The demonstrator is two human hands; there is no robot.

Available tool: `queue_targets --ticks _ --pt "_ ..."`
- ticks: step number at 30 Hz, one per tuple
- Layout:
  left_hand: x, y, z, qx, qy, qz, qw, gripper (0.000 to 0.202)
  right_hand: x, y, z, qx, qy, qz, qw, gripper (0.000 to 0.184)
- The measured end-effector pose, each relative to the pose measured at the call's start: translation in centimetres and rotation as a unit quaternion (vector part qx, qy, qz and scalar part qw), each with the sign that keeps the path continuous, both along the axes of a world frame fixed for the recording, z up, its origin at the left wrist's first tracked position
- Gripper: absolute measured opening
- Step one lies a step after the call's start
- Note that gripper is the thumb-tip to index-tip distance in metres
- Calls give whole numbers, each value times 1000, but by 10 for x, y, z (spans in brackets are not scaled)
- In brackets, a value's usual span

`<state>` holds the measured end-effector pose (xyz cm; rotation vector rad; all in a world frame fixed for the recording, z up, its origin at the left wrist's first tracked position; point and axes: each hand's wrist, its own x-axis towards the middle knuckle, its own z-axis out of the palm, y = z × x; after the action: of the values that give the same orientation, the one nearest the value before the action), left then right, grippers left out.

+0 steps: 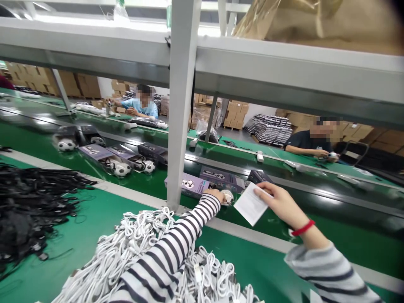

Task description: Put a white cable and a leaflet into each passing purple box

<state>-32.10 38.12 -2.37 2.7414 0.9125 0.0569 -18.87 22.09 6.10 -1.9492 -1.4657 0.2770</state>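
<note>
One hand [212, 195] touches a ball [227, 197], another hand [282, 205] holds a leaflet [251, 203].

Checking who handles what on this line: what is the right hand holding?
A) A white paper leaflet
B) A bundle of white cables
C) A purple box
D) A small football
A. The right hand pinches the edge of a white paper leaflet above the green conveyor belt.
</note>
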Motion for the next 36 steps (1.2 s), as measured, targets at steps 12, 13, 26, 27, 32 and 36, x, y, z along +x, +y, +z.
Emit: queue_targets --ticks 12,13,26,27,32,36 --pt "-21 2 5 169 -160 -53 971 32 11 64 -72 -52 -94 -167 980 11" --pt "-23 5 7 179 -187 -29 965 32 5 68 -78 -61 -113 -161 978 12" --pt "-25 15 -2 172 -174 -6 970 30 -10 59 -117 -4 -203 -208 957 61" --pt "-25 15 -2 172 -172 -9 970 31 -5 58 -113 -21 -191 -208 959 59" --pt "-24 11 0 171 -172 -62 968 30 28 38 -83 -111 -116 -175 971 34" --pt "-23 9 0 142 -161 -75 974 30 46 22 -74 -202 -70 -121 969 18"
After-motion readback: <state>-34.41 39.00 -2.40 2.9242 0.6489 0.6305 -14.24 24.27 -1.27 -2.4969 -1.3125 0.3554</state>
